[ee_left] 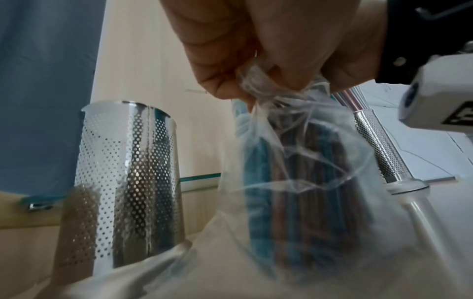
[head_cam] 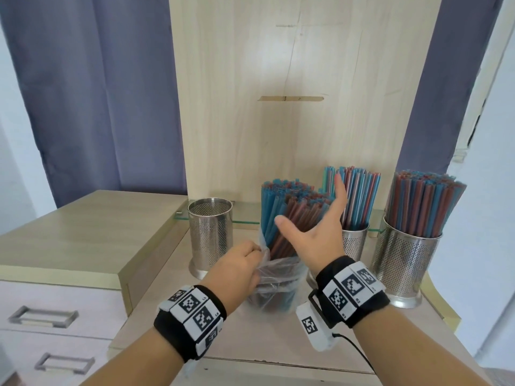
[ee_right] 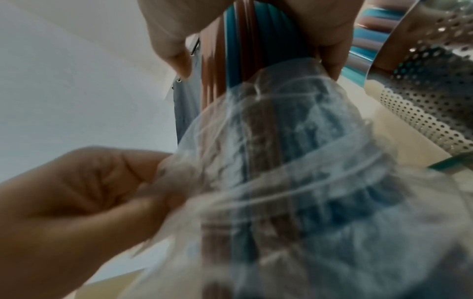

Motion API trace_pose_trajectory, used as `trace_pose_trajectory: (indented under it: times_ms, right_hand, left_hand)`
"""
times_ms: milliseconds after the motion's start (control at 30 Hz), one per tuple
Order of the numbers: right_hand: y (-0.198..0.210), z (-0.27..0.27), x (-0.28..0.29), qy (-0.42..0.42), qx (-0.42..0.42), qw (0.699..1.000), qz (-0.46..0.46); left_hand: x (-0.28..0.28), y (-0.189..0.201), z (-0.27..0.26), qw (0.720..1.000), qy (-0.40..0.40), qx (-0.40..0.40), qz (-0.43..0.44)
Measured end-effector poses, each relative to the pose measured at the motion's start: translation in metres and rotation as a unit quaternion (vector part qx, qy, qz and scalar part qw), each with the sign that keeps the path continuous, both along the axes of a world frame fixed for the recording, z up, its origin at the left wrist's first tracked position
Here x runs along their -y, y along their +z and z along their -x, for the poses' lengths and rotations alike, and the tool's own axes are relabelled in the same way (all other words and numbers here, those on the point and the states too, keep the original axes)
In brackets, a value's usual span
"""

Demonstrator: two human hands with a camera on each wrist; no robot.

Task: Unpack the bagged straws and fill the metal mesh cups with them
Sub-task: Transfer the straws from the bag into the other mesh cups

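Pale wood counter (head_cam: 167,310) under you: your left hand (head_cam: 237,270) pinches the clear bag (head_cam: 274,277) bunched low around the straws (head_cam: 289,215); your right hand (head_cam: 315,232) spreads open against them. Beside them stands an empty mesh cup (head_cam: 210,232).

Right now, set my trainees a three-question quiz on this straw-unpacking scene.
1. True or false: the left hand pinches the plastic bag.
2. How many metal mesh cups stand with no straws? A) none B) one C) three
3. Fill in: the right hand is spread ____ beside the bagged straws.

Key:
1. True.
2. B: the empty cup at the left; the back cup and the right cup hold straws.
3. open
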State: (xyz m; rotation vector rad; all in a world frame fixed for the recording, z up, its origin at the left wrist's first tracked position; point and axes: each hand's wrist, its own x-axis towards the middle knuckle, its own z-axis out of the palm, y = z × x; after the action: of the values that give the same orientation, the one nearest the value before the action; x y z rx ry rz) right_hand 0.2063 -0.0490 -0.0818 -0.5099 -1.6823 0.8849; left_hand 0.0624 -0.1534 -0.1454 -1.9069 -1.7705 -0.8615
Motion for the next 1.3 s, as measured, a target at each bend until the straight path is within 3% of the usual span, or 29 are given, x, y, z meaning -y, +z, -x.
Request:
trace_pose_trajectory:
  times_ms: [100, 167, 267, 333, 467, 500, 600, 733, 767, 833, 900, 967, 1133, 1300]
  right_hand:
    - [-0.001, 0.006, 0.011, -0.022, 0.008, 0.999, 0.022]
    - [-0.003, 0.011, 0.015, -0.039, 0.014, 0.999, 0.028]
    - [-0.005, 0.015, 0.015, -0.042, 0.012, 0.999, 0.024]
    - [-0.006, 0.014, 0.013, -0.038, 0.003, 0.999, 0.035]
    - [-0.009, 0.011, 0.014, -0.038, -0.004, 0.998, 0.040]
    - [-0.010, 0.012, 0.015, -0.042, -0.001, 0.999, 0.035]
    - [-0.012, 0.015, 0.018, -0.046, -0.001, 0.999, 0.025]
    - [-0.010, 0.014, 0.016, -0.026, 0.007, 0.999, 0.034]
    - [-0.010, 0.012, 0.014, -0.018, 0.012, 0.999, 0.039]
    - [-0.008, 0.008, 0.013, -0.006, 0.021, 0.999, 0.045]
    - [-0.006, 0.006, 0.013, 0.003, 0.029, 0.999, 0.044]
    - [-0.004, 0.007, 0.016, 0.011, 0.034, 0.999, 0.039]
    - [-0.003, 0.008, 0.018, 0.040, 0.042, 0.998, 0.033]
    - [0.003, 0.009, 0.008, 0.107, 0.065, 0.990, 0.068]
  left_hand:
    - [-0.007, 0.006, 0.006, 0.995, -0.031, -0.092, -0.025]
    - [-0.007, 0.007, 0.009, 0.996, -0.028, -0.078, -0.035]
    - [-0.003, 0.003, 0.011, 0.995, -0.044, 0.082, -0.028]
    - [-0.001, 0.003, 0.009, 0.974, -0.060, 0.211, -0.051]
    - [-0.007, 0.006, -0.001, 0.866, -0.062, 0.494, -0.044]
    - [-0.010, 0.007, -0.005, 0.852, -0.050, 0.519, -0.044]
    - [-0.018, 0.015, -0.019, 0.843, -0.018, 0.535, -0.052]
    - [-0.019, 0.011, -0.017, 0.802, -0.099, 0.589, 0.001]
    - [-0.018, 0.008, -0.014, 0.813, -0.130, 0.567, 0.034]
    - [-0.017, 0.008, -0.008, 0.862, -0.144, 0.474, 0.107]
    - [-0.013, 0.017, -0.011, 0.914, -0.079, 0.376, 0.127]
    - [-0.011, 0.023, -0.012, 0.941, -0.023, 0.325, 0.098]
    - [-0.011, 0.019, -0.004, 0.950, 0.016, 0.296, 0.100]
    - [-0.016, 0.017, 0.013, 0.954, -0.024, 0.288, 0.081]
